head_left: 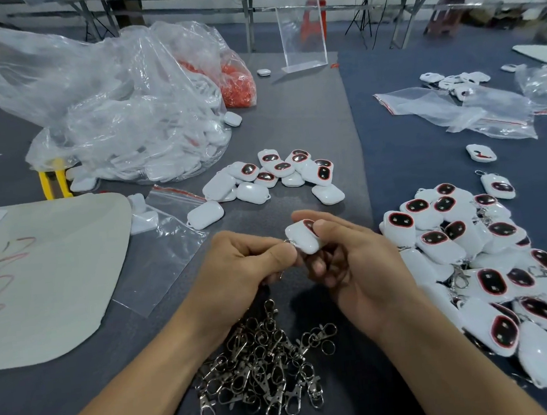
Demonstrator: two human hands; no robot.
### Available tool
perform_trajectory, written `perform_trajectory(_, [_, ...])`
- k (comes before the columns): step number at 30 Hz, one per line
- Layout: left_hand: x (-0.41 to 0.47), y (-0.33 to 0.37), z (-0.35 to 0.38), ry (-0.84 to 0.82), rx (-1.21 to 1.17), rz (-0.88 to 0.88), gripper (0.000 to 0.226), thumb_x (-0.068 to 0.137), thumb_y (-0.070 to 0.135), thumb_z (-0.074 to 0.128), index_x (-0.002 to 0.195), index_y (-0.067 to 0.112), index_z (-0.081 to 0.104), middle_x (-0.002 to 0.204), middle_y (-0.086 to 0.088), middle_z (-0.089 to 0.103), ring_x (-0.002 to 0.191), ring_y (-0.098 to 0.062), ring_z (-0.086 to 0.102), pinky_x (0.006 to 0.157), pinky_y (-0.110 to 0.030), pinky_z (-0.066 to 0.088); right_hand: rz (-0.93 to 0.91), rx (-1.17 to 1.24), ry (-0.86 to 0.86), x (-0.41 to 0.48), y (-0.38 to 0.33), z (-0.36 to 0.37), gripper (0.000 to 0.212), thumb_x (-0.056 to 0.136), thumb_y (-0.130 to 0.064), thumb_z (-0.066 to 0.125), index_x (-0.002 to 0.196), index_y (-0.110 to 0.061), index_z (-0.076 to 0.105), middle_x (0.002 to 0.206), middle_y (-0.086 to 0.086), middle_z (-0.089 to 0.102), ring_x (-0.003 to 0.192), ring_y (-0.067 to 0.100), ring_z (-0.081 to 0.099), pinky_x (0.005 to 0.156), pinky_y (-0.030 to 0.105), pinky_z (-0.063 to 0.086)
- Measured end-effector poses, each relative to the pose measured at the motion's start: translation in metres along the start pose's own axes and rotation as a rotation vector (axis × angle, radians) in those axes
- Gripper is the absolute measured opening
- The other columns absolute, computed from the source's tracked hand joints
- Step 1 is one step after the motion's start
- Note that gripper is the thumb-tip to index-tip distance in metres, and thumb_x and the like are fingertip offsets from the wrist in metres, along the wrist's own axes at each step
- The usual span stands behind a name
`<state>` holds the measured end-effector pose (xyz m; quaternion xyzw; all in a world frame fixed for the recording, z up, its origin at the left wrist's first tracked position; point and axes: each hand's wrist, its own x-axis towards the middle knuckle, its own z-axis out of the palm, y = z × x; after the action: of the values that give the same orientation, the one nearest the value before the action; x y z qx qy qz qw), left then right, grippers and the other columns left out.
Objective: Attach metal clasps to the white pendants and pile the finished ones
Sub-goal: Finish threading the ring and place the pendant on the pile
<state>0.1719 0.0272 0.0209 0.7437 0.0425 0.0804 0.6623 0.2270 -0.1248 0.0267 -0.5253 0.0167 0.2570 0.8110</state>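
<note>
- Head view shows only a sliver of the clasp (pixel 288 242): a glint of metal between the left fingertips and the pendant's corner. The rest is hidden inside the left hand (pixel 243 262), so whether it is hooked on cannot be told.
- Both forearms come in from the near edge, and the hands meet above the grey table (pixel 306 106), just beyond the heap of loose clasps (pixel 265 365).
- Left hand has its fingers curled, thumb and forefinger pinching the clasp.
- Right hand (pixel 351 257) grips the white pendant (pixel 302 237), thumb across its far end and the other fingers curled beneath.
- Pendant is held off the table between the hands. Its long axis runs from near left to far right, the loop corner pointing left at the clasp, the dark red-rimmed face turned to the far right, half covered by the thumb.
- Finished pendants (pixel 485 256) lie piled to the right, partly cut off by the edge.
</note>
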Motion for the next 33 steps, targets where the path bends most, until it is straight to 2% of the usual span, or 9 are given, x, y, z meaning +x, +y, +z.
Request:
perform_trajectory(5, [-0.001, -0.010, -0.002, 0.075, 0.898, 0.392, 0.033, 0.086, 0.032, 0.060, 0.059, 0.013, 0.067, 0.055, 0.004, 0.052, 0.060, -0.017, 0.049, 0.064, -0.032, 0.037, -0.321, -0.325, 0.131, 0.000, 0.009, 0.000, 0.019, 0.094, -0.006, 0.066, 0.096, -0.020, 0.080, 0.065, 0.005, 0.066, 0.044, 0.014, 0.050, 0.043, 0.022, 0.038])
perform_trajectory(9, [-0.002, -0.011, -0.005, 0.109, 1.163, 0.576, 0.028, 0.086, 0.024, 0.059, 0.060, 0.016, 0.064, 0.057, 0.001, 0.055, 0.058, -0.024, 0.051, 0.067, -0.038, 0.042, -0.627, -0.804, 0.172, -0.003, 0.023, 0.002, 0.020, 0.090, -0.026, 0.067, 0.104, -0.038, 0.075, 0.064, -0.009, 0.064, 0.054, 0.006, 0.055, 0.055, 0.019, 0.045])
perform_trajectory(11, [-0.003, -0.011, -0.003, 0.182, 1.079, 0.506, 0.020, 0.082, 0.026, 0.067, 0.064, 0.019, 0.069, 0.059, 0.004, 0.058, 0.060, -0.020, 0.052, 0.068, -0.035, 0.039, -0.517, -0.631, 0.156, -0.002, 0.019, 0.003, 0.018, 0.096, -0.019, 0.066, 0.102, -0.032, 0.075, 0.063, -0.001, 0.065, 0.052, 0.013, 0.056, 0.050, 0.026, 0.045])
perform_trajectory(15, [0.000, -0.006, 0.003, 0.168, 0.215, 0.082, 0.006, 0.079, 0.031, 0.077, 0.082, 0.029, 0.082, 0.069, 0.011, 0.074, 0.064, -0.003, 0.063, 0.062, -0.023, 0.049, -0.099, -0.126, 0.094, 0.003, 0.004, 0.000, 0.024, 0.100, -0.004, 0.055, 0.099, -0.013, 0.076, 0.067, 0.009, 0.068, 0.042, 0.014, 0.050, 0.038, 0.021, 0.032])
perform_trajectory(17, [0.002, -0.006, 0.002, 0.141, 0.086, 0.041, 0.007, 0.082, 0.022, 0.080, 0.082, 0.028, 0.083, 0.066, 0.011, 0.073, 0.062, -0.001, 0.062, 0.060, -0.017, 0.046, -0.023, -0.076, 0.056, 0.004, 0.001, -0.003, 0.024, 0.099, -0.004, 0.053, 0.102, -0.010, 0.076, 0.070, 0.011, 0.068, 0.042, 0.013, 0.049, 0.038, 0.021, 0.031])
perform_trajectory(22, [0.000, -0.009, -0.001, 0.184, 0.593, 0.307, 0.019, 0.082, 0.031, 0.070, 0.069, 0.019, 0.076, 0.057, 0.006, 0.061, 0.059, -0.010, 0.055, 0.063, -0.028, 0.044, -0.066, -0.045, 0.083, 0.003, 0.003, -0.001, 0.018, 0.095, -0.003, 0.060, 0.097, -0.011, 0.077, 0.068, 0.009, 0.068, 0.042, 0.012, 0.049, 0.040, 0.020, 0.032])
perform_trajectory(26, [0.000, -0.010, -0.002, 0.162, 1.011, 0.487, 0.028, 0.087, 0.035, 0.060, 0.066, 0.021, 0.074, 0.057, 0.009, 0.056, 0.059, -0.016, 0.050, 0.072, -0.037, 0.036, -0.424, -0.467, 0.144, 0.000, 0.010, 0.001, 0.018, 0.094, -0.009, 0.068, 0.099, -0.025, 0.077, 0.066, 0.001, 0.068, 0.048, 0.015, 0.055, 0.047, 0.025, 0.043])
perform_trajectory(29, [-0.002, -0.012, -0.002, 0.209, 1.028, 0.462, 0.027, 0.084, 0.043, 0.060, 0.075, 0.026, 0.078, 0.061, 0.011, 0.063, 0.061, -0.014, 0.056, 0.077, -0.035, 0.033, -0.566, -0.713, 0.164, -0.001, 0.012, -0.002, 0.023, 0.094, -0.019, 0.069, 0.106, -0.038, 0.068, 0.067, 0.001, 0.068, 0.055, 0.013, 0.058, 0.053, 0.027, 0.048])
perform_trajectory(33, [-0.001, -0.014, -0.003, 0.266, 0.961, 0.390, 0.017, 0.078, 0.045, 0.070, 0.072, 0.030, 0.075, 0.060, 0.017, 0.060, 0.061, -0.010, 0.055, 0.082, -0.036, 0.034, -0.560, -0.626, 0.245, 0.001, -0.009, -0.015, 0.022, 0.091, -0.011, 0.073, 0.079, -0.025, 0.061, 0.057, 0.006, 0.063, 0.047, 0.016, 0.051, 0.046, 0.031, 0.040])
